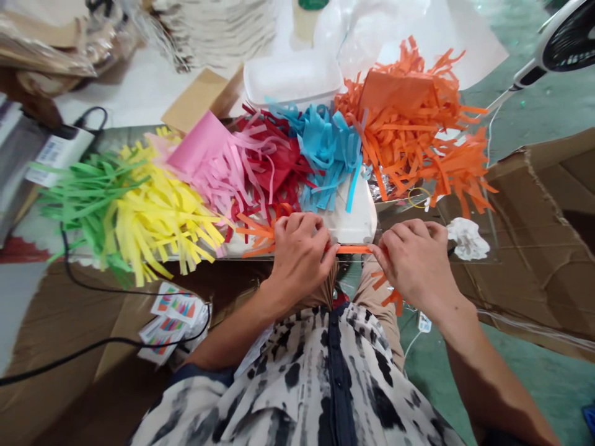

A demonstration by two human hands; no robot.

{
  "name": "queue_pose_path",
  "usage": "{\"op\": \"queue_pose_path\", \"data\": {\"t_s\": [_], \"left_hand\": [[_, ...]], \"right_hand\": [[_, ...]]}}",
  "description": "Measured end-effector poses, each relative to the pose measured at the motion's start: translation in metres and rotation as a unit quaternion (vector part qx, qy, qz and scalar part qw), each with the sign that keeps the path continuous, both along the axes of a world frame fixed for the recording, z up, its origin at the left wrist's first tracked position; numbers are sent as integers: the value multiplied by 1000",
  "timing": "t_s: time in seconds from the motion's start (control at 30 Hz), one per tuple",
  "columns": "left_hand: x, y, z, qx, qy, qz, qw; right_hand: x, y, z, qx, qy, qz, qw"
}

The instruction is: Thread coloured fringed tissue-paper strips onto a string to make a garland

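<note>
centre frame: left hand (302, 251) and right hand (413, 263) each pinch an orange paper strip (354, 249), fingers closed, set apart apparently to keep the span taut. beyond, left to upper right, green fringe (93, 186), yellow fringe (155, 226), pink fringe (209, 148), dark-red fringe (283, 167), blue fringe (328, 142) and orange fringe (404, 118) lie grouped by colour, presumably for easy picking. upper centre: white plastic tray (292, 77); contents, if any, cannot be confirmed.

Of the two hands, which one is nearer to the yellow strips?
Left. The left hand is right of the yellow strips, not touching them; the right hand is farther right, past the left.
</note>
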State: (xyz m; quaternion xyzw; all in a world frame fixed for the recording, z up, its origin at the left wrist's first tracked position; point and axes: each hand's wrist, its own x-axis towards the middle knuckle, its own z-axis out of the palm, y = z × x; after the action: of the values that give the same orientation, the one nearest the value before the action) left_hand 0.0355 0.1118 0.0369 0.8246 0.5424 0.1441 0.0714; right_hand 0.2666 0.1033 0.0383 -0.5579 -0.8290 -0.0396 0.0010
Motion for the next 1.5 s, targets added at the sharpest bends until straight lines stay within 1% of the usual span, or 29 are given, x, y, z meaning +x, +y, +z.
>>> {"op": "queue_pose_path", "data": {"t_s": [0.07,0.1,0.17,0.2,0.23,0.3,0.37,0.4,0.47,0.57,0.67,0.73,0.77,0.8,0.87,0.9,0.93,1.03,1.13,1.23,1.33,1.43,1.5], "left_hand": [[2,-3,-3,49,-1,-5,999],[3,-5,-6,83,-11,-22,996],[5,-9,-14,139,-33,-80,986],[7,-11,-17,153,-41,-109,981],[8,-13,-20,157,-46,-128,978],[10,-15,-22,153,-50,-139,977],[11,-17,-22,158,-50,-137,977],[9,-17,-22,159,-50,-139,976],[1,-17,-21,160,-51,-144,975],[-23,-12,-19,183,-56,-127,973],[-46,-7,-12,228,-51,-58,971],[-48,-7,-5,243,-63,-13,968],[-43,-8,-3,238,-76,-13,968],[-36,-9,-1,224,-91,-30,970],[-15,-11,-3,163,-111,-109,974],[-5,-11,-6,131,-112,-135,976],[3,-10,-10,105,-110,-148,977],[16,-3,-23,64,-97,-145,983],[13,3,-30,58,-69,-151,984],[9,4,-31,67,-59,-152,984],[8,3,-31,73,-82,-141,984],[8,1,-30,73,-98,-118,985],[7,0,-29,69,-90,-96,989]], "right_hand": [[0,0,0,1,3,-4,1000],[1,-1,-1,8,10,-10,1000],[3,-5,-4,39,39,-26,998],[5,-8,-7,59,59,-30,996],[6,-13,-10,79,80,-26,993],[9,-24,-15,99,116,8,988],[9,-36,-19,84,138,52,986],[9,-42,-20,73,142,62,985],[10,-49,-20,66,140,57,986],[12,-49,-20,91,145,51,984],[12,-43,-21,117,159,70,978],[10,-38,-20,128,157,73,977],[9,-36,-20,132,154,73,976],[7,-34,-20,136,155,73,976],[5,-29,-18,134,160,70,976],[5,-26,-18,127,165,68,976],[6,-23,-17,117,170,67,976],[10,-15,-17,87,199,65,974],[15,-9,-18,67,225,69,970],[15,-7,-21,57,230,67,969],[11,-6,-23,41,211,52,975],[7,-6,-24,30,192,37,980],[6,-5,-23,17,188,25,982]]}}
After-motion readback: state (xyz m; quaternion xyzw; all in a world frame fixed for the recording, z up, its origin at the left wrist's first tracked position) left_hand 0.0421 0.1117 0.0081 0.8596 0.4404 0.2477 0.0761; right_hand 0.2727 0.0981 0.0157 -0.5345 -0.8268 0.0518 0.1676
